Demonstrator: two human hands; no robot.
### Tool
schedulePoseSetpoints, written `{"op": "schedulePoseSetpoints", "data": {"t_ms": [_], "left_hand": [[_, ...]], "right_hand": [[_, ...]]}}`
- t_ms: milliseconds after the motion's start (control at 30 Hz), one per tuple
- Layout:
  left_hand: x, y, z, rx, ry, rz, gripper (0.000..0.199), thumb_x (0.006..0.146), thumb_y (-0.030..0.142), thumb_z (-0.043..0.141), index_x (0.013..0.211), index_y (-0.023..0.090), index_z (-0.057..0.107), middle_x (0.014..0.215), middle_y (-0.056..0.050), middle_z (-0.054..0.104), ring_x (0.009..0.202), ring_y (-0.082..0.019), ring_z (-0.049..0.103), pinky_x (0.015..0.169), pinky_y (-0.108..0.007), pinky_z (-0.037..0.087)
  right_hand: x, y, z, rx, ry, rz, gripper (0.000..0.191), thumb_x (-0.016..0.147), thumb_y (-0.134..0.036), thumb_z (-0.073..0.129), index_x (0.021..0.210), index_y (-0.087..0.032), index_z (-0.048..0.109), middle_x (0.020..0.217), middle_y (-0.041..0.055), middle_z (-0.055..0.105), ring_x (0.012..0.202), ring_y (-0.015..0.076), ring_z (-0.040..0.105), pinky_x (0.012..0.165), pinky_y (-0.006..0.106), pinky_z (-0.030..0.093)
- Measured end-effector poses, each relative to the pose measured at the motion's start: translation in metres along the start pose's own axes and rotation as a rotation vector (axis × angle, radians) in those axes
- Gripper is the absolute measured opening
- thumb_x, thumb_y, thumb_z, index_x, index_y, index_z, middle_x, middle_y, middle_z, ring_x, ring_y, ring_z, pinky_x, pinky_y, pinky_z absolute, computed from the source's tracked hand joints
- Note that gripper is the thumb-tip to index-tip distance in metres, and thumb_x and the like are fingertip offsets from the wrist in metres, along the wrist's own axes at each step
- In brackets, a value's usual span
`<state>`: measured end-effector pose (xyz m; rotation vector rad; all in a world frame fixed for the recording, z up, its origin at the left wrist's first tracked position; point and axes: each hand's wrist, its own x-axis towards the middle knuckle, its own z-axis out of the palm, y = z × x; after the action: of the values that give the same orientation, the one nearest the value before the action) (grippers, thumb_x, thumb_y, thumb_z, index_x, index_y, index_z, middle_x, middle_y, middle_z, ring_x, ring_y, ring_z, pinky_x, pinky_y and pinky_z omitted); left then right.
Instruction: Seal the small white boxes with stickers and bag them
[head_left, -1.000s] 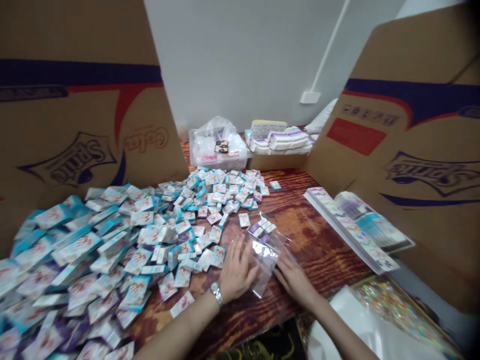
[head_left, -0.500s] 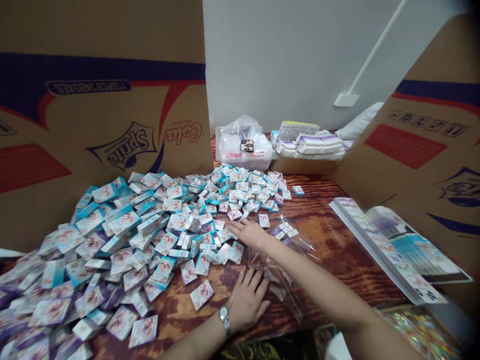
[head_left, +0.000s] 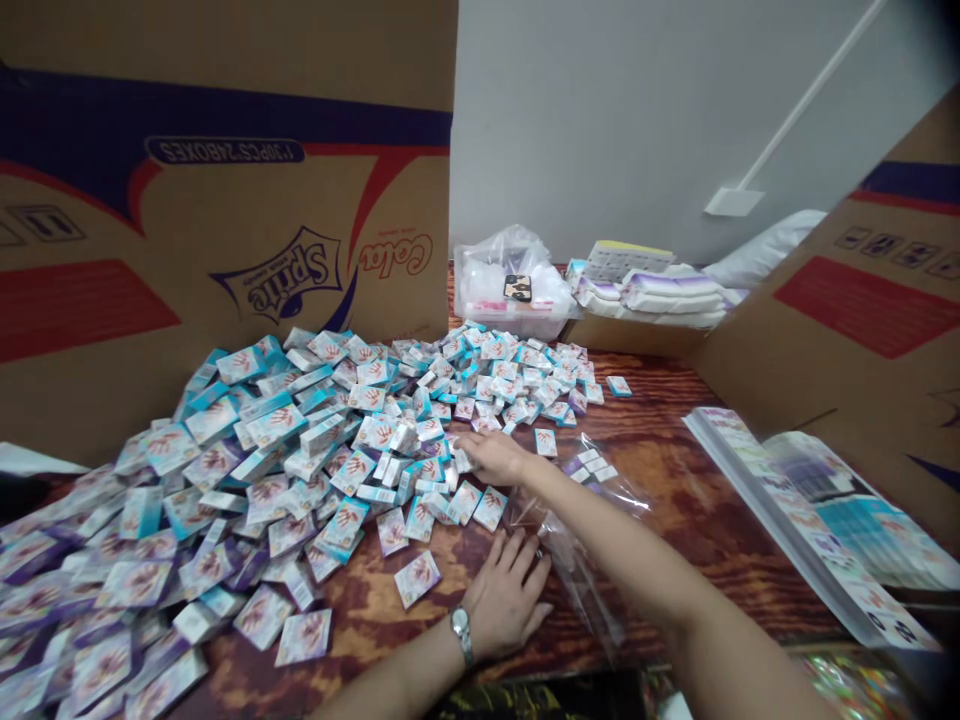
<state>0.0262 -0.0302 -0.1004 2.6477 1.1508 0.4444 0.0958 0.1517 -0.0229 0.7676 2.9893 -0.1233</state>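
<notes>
A large heap of small boxes (head_left: 277, 425), white with blue or purple and printed with a hand picture, spreads over the wooden table. My right hand (head_left: 491, 457) reaches to the heap's right edge, its fingers closed on a small white box (head_left: 462, 461); the thumb is hidden. Nearer to me, my left hand (head_left: 510, 592), with a watch at the wrist, lies flat with fingers apart, touching the table and the edge of a clear plastic bag (head_left: 577, 570). Several small boxes (head_left: 592, 464) sit inside the bag's far end, beyond my right forearm. One loose box (head_left: 417, 579) lies left of my left hand.
A tall carton (head_left: 300, 220) stands behind the heap, another carton (head_left: 847, 330) at the right. At the back are a plastic-wrapped tub (head_left: 514, 318) with a phone on it and a low box (head_left: 645, 338) of packets. Flat printed cardboard sheets (head_left: 795, 530) lean at the right.
The view has turned a little left, shifting everything rightward. At the heap's edge my right fingers have closed on a box, and boxes beside them have spread apart. My left hand stays flat.
</notes>
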Motion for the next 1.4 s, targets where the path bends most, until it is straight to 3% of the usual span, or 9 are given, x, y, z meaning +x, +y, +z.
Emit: {"op": "schedulePoseSetpoints", "data": {"t_ms": [100, 233, 433, 567, 733, 867, 1100, 1233, 1400], "left_hand": [[0.0, 0.0, 0.0, 0.0, 0.002, 0.002, 0.054, 0.092, 0.046, 0.035, 0.137, 0.016, 0.036, 0.143, -0.015, 0.037, 0.133, -0.032, 0.029, 0.108, -0.053, 0.023], [0.0, 0.001, 0.0, 0.011, -0.001, -0.005, 0.054, 0.091, 0.046, 0.039, 0.137, 0.017, 0.037, 0.144, -0.015, 0.035, 0.134, -0.031, 0.027, 0.108, -0.051, 0.023], [-0.001, 0.0, 0.001, 0.046, 0.023, -0.004, 0.052, 0.092, 0.043, 0.039, 0.137, 0.016, 0.037, 0.145, -0.016, 0.034, 0.135, -0.03, 0.025, 0.108, -0.049, 0.024], [0.0, 0.0, 0.001, 0.075, 0.028, -0.005, 0.051, 0.091, 0.041, 0.041, 0.136, 0.017, 0.038, 0.141, -0.016, 0.039, 0.132, -0.031, 0.032, 0.106, -0.05, 0.029], [0.004, 0.008, -0.002, 0.1, 0.105, -0.008, 0.047, 0.091, 0.031, 0.041, 0.136, 0.016, 0.039, 0.14, -0.016, 0.04, 0.133, -0.032, 0.028, 0.104, -0.053, 0.03], [0.009, 0.017, -0.001, 0.126, 0.076, -0.01, 0.046, 0.091, 0.034, 0.041, 0.135, 0.019, 0.04, 0.14, -0.014, 0.041, 0.132, -0.033, 0.03, 0.102, -0.053, 0.032], [0.012, 0.008, 0.002, 0.147, 0.072, -0.055, 0.047, 0.092, 0.038, 0.039, 0.136, 0.02, 0.041, 0.133, -0.012, 0.05, 0.123, -0.03, 0.042, 0.1, -0.05, 0.035], [0.009, -0.001, 0.0, 0.15, 0.102, -0.06, 0.046, 0.092, 0.038, 0.039, 0.135, 0.021, 0.042, 0.13, -0.01, 0.053, 0.121, -0.029, 0.044, 0.099, -0.049, 0.036], [0.019, 0.023, -0.007, 0.158, 0.152, 0.075, 0.047, 0.09, 0.031, 0.043, 0.135, 0.021, 0.041, 0.132, -0.013, 0.048, 0.124, -0.032, 0.039, 0.1, -0.049, 0.036]], "right_hand": [[-0.021, -0.001, -0.009, -0.006, 0.028, -0.078, 0.054, 0.078, -0.016, 0.056, 0.13, -0.017, 0.042, 0.114, 0.0106, 0.059, 0.103, 0.0242, 0.052, 0.084, 0.035, 0.044], [-0.05, -0.016, -0.001, -0.05, -0.013, -0.296, 0.026, 0.085, -0.015, 0.051, 0.109, -0.024, 0.057, 0.1, 0.0058, 0.064, 0.093, 0.0202, 0.055, 0.078, 0.032, 0.044], [-0.05, -0.035, 0.025, -0.086, 0.002, -0.255, 0.018, 0.088, -0.021, 0.052, 0.104, -0.022, 0.06, 0.095, 0.0071, 0.064, 0.085, 0.0205, 0.055, 0.074, 0.033, 0.043], [-0.058, -0.032, 0.014, -0.087, 0.026, -0.183, 0.023, 0.088, -0.02, 0.049, 0.109, -0.023, 0.058, 0.095, 0.0069, 0.064, 0.09, 0.0208, 0.055, 0.079, 0.035, 0.041], [-0.122, -0.021, -0.027, 0.131, 0.156, 0.087, 0.061, 0.077, -0.026, 0.061, 0.132, -0.015, 0.038, 0.122, 0.0138, 0.055, 0.109, 0.0259, 0.049, 0.09, 0.038, 0.04], [-0.17, -0.017, -0.044, 0.426, 0.25, 0.207, 0.066, 0.075, -0.018, 0.058, 0.135, -0.017, 0.031, 0.127, 0.0118, 0.05, 0.116, 0.0237, 0.048, 0.093, 0.034, 0.039], [-0.265, -0.018, -0.055, 0.664, 0.379, 0.617, 0.063, 0.077, -0.022, 0.056, 0.134, -0.018, 0.031, 0.097, 0.0036, 0.062, 0.078, 0.0175, 0.06, 0.069, 0.026, 0.046], [-0.329, -0.009, -0.03, 0.443, 0.17, 0.837, 0.061, 0.075, -0.018, 0.054, 0.132, -0.013, 0.035, 0.11, 0.0104, 0.061, 0.094, 0.0224, 0.06, 0.079, 0.028, 0.045], [-0.347, 0.008, 0.022, 0.329, -0.043, 1.082, 0.065, 0.068, -0.016, 0.061, 0.129, -0.002, 0.041, 0.109, 0.0211, 0.062, 0.096, 0.0287, 0.062, 0.08, 0.033, 0.045]]}}
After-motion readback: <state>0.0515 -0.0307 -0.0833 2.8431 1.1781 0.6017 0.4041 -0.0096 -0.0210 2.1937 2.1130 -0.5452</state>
